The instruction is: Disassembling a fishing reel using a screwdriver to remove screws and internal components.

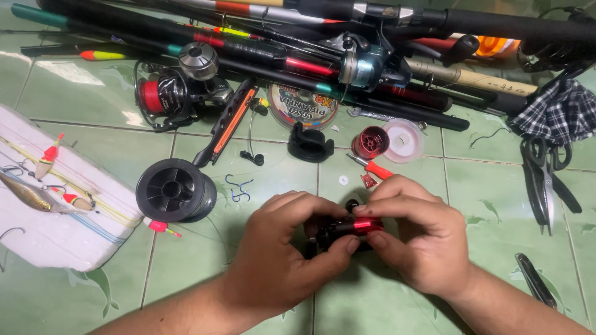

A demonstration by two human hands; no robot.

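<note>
Both hands were on it! Your left hand and right hand pinched the small black-and-red reel part between closed fingertips, low over the green tiled floor, near the black line spool.

Left hand and right hand: both closed around small black fishing reel with red metal band, near centre, over green tiled floor. Black plastic line spool: left of hands, lying flat. White foam board with lures and floats: far left. Black spinning reel with red line: far left-centre. Bundle of dark fishing rods: far edge. Small red spool, clear round lid: just beyond hands. Black scissors: right. Checked cloth: far right.
</note>
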